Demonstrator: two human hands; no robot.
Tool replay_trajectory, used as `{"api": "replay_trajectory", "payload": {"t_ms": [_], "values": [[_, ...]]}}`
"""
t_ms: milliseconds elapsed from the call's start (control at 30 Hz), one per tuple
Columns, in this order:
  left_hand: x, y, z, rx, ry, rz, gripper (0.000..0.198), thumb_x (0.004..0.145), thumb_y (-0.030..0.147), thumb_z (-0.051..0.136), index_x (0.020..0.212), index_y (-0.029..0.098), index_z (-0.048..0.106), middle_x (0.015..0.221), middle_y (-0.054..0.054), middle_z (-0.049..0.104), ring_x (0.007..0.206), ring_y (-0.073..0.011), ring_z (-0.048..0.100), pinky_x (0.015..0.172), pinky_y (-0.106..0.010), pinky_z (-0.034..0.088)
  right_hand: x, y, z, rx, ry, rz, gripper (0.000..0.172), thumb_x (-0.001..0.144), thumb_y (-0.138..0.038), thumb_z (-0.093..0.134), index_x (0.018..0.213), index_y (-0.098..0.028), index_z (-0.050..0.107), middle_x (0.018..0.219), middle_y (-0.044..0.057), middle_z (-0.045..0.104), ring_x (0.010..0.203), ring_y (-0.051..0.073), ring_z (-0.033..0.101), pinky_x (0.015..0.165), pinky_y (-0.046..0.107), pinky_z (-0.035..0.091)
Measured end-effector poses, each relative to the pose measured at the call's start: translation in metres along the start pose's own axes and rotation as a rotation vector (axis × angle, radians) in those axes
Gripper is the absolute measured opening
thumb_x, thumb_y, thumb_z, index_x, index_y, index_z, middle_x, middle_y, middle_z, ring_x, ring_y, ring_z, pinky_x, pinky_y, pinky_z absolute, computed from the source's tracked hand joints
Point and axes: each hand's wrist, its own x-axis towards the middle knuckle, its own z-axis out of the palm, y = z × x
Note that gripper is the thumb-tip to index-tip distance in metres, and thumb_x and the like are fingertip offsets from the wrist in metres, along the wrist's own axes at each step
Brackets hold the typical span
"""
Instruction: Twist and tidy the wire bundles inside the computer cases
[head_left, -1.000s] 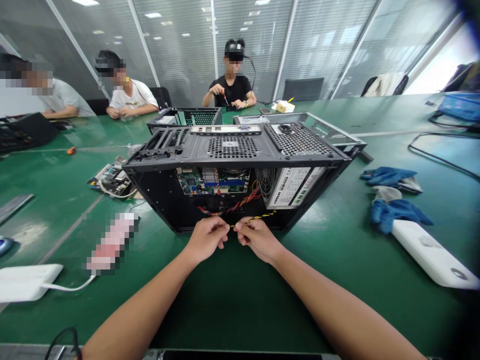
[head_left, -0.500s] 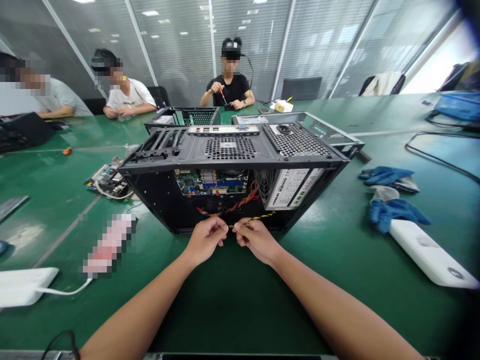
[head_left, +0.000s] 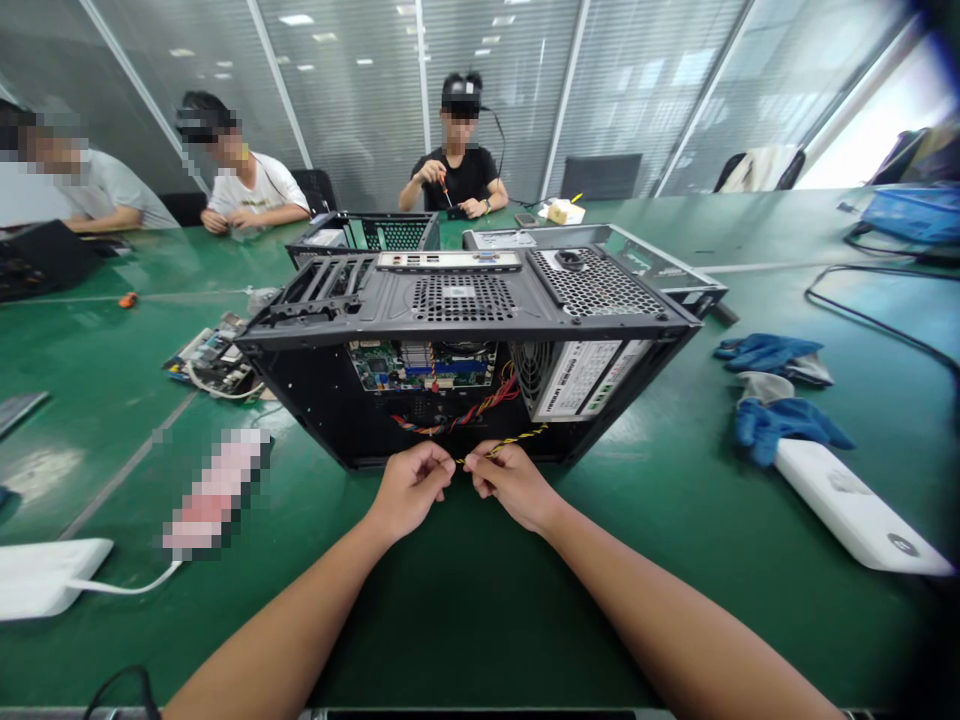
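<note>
A black computer case point(head_left: 300, 400) lies in front of me with its side open toward me. Inside show a green motherboard point(head_left: 382, 372), a power supply point(head_left: 589, 380) with a white label, and red and multicoloured cables point(head_left: 480, 410). A twisted yellow-and-black cable point(head_left: 525, 436) runs out from below the power supply to my fingers. My left hand point(head_left: 412, 487) pinches its end side, fingers closed. Close beside it, my right hand point(head_left: 514, 485) is also closed on the cable. A short stretch of cable shows between the two hands; the tip is hidden.
Left are a loose circuit board assembly point(head_left: 214, 360), a blurred-out phone-like item point(head_left: 214, 495) and a white power bank point(head_left: 52, 580). At right lie blue gloves point(head_left: 787, 420) and another white device point(head_left: 855, 505). More cases point(head_left: 637, 240) stand behind; a co-worker point(head_left: 457, 165) holds a screwdriver.
Both hands keep their pinch on the cable and have shifted only slightly, down a little. The whole view has moved a touch; the case stays where it was.
</note>
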Motion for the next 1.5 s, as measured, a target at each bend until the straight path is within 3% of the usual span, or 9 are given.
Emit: {"api": "replay_trajectory", "payload": {"t_ms": [167, 433, 667, 767, 967, 1200, 1267, 1400, 1500], "values": [[-0.0018, -0.0037, -0.0011, 0.086, -0.008, 0.031, 0.026, 0.087, 0.039, 0.054, 0.079, 0.014, 0.06, 0.062, 0.001, 0.06, 0.05, -0.0089, 0.056, 0.05, -0.019, 0.042, 0.0011, 0.0053, -0.0033, -0.034, -0.02, -0.02, 0.026, 0.077, -0.039, 0.068, 0.068, -0.015, 0.059, 0.049, -0.004, 0.051, 0.044, 0.008, 0.043, 0.047, 0.025, 0.032], [0.0026, -0.006, -0.0028, -0.087, -0.098, -0.139, 0.032, 0.083, 0.045, 0.056, 0.078, 0.014, 0.057, 0.06, 0.001, 0.057, 0.045, -0.0086, 0.054, 0.04, -0.017, 0.032, 0.0021, 0.0079, -0.0044, -0.082, -0.016, -0.027, 0.021, 0.077, -0.034, 0.068, 0.07, -0.015, 0.061, 0.052, -0.004, 0.053, 0.045, 0.009, 0.045, 0.048, 0.025, 0.035], [-0.0024, -0.0031, -0.0042, 0.218, 0.052, 0.125, 0.022, 0.087, 0.036, 0.055, 0.083, 0.015, 0.063, 0.059, 0.001, 0.058, 0.053, -0.0098, 0.055, 0.053, -0.02, 0.04, 0.0009, 0.0045, -0.0014, -0.033, -0.008, -0.006, 0.024, 0.076, -0.038, 0.068, 0.07, -0.016, 0.059, 0.049, -0.004, 0.051, 0.045, 0.009, 0.044, 0.049, 0.025, 0.034], [-0.0036, -0.0013, -0.0037, 0.273, 0.113, 0.163, 0.019, 0.086, 0.034, 0.057, 0.091, 0.017, 0.063, 0.056, 0.003, 0.057, 0.051, -0.0099, 0.054, 0.053, -0.021, 0.04, 0.0005, 0.0038, -0.0012, -0.03, -0.004, -0.004, 0.025, 0.076, -0.039, 0.068, 0.07, -0.016, 0.059, 0.049, -0.004, 0.051, 0.044, 0.009, 0.044, 0.049, 0.025, 0.034], [-0.0014, 0.0005, -0.0026, 0.027, 0.051, 0.011, 0.024, 0.082, 0.038, 0.061, 0.079, 0.015, 0.058, 0.062, 0.0, 0.061, 0.051, -0.0099, 0.059, 0.05, -0.02, 0.042, 0.0002, 0.0028, -0.0018, -0.08, -0.01, -0.021, 0.022, 0.078, -0.036, 0.066, 0.071, -0.016, 0.06, 0.052, -0.004, 0.052, 0.045, 0.009, 0.045, 0.049, 0.025, 0.035], [0.0016, -0.0027, -0.0043, -0.236, -0.066, -0.281, 0.026, 0.078, 0.039, 0.063, 0.077, 0.015, 0.053, 0.057, 0.002, 0.058, 0.04, -0.0089, 0.054, 0.034, -0.016, 0.024, -0.0003, 0.0031, -0.0014, -0.152, -0.009, -0.036, 0.02, 0.078, -0.034, 0.065, 0.071, -0.016, 0.06, 0.053, -0.004, 0.053, 0.046, 0.009, 0.047, 0.05, 0.025, 0.036], [0.0019, -0.0026, -0.0051, -0.21, -0.07, -0.246, 0.026, 0.078, 0.039, 0.063, 0.078, 0.015, 0.053, 0.059, 0.002, 0.058, 0.043, -0.0089, 0.055, 0.036, -0.016, 0.027, 0.0002, 0.0038, -0.0014, -0.148, -0.008, -0.036, 0.021, 0.078, -0.034, 0.065, 0.071, -0.016, 0.06, 0.053, -0.004, 0.053, 0.046, 0.009, 0.046, 0.05, 0.025, 0.036], [0.0006, -0.001, -0.0052, 0.016, 0.013, -0.006, 0.021, 0.081, 0.035, 0.062, 0.081, 0.015, 0.057, 0.063, 0.001, 0.06, 0.054, -0.0098, 0.06, 0.052, -0.02, 0.043, 0.0009, 0.0041, -0.0007, -0.108, -0.005, -0.024, 0.022, 0.077, -0.035, 0.066, 0.071, -0.015, 0.059, 0.051, -0.004, 0.052, 0.046, 0.009, 0.045, 0.05, 0.025, 0.035], [-0.0017, 0.0013, -0.0044, 0.156, 0.096, 0.076, 0.018, 0.083, 0.033, 0.06, 0.086, 0.016, 0.059, 0.063, 0.001, 0.062, 0.057, -0.0116, 0.061, 0.056, -0.021, 0.044, 0.0012, 0.0043, -0.0004, -0.082, 0.004, -0.015, 0.023, 0.077, -0.035, 0.066, 0.07, -0.015, 0.058, 0.051, -0.004, 0.052, 0.045, 0.008, 0.045, 0.049, 0.024, 0.035]]}}
